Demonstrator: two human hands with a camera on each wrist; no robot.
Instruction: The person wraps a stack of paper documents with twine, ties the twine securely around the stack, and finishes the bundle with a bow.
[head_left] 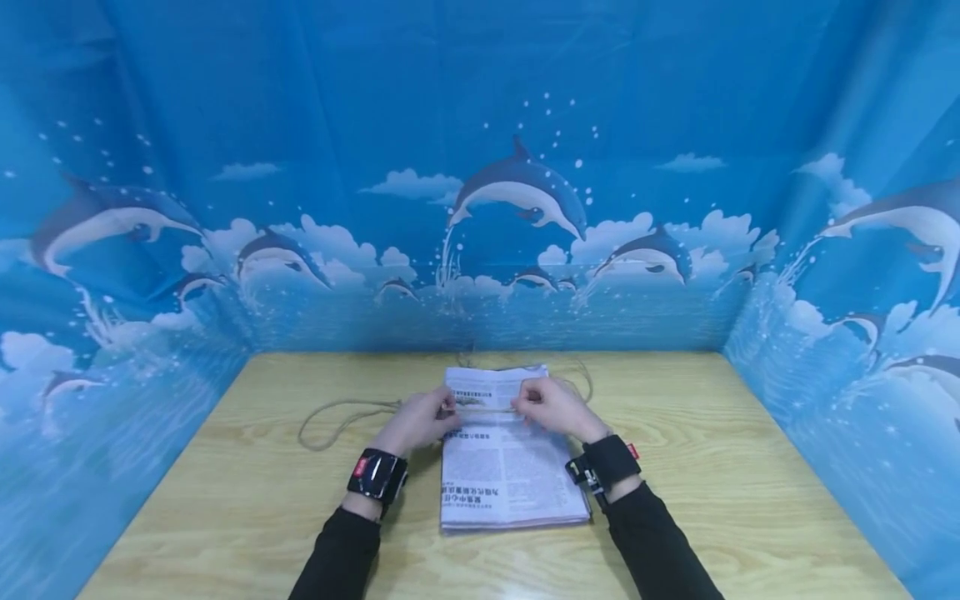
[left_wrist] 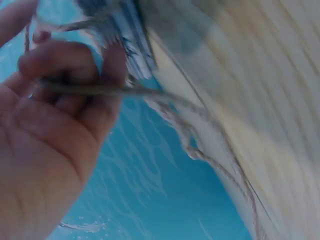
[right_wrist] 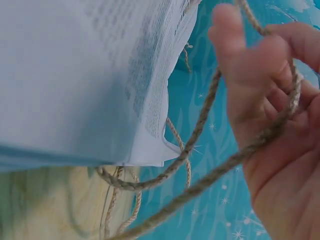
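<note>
A folded stack of newspapers (head_left: 517, 483) lies on the table, with a twine rope (head_left: 483, 409) running across its upper part between the two hands. My left hand (head_left: 420, 419) is at the stack's left edge, fingers curled round the rope; the left wrist view has a strand (left_wrist: 150, 93) crossing its palm. Over the right side of the paper, my right hand (head_left: 558, 408) grips the other stretch. In the right wrist view, rope (right_wrist: 200, 186) passes over the palm and between the fingers, and another strand loops round by the newspaper's edge (right_wrist: 150, 150).
A loose loop of rope (head_left: 351, 403) trails on the wooden table (head_left: 247, 483) left of my left hand. More rope (head_left: 589, 385) curves beyond the stack at the upper right. Blue dolphin-print sheeting (head_left: 360, 317) walls the table's back and sides.
</note>
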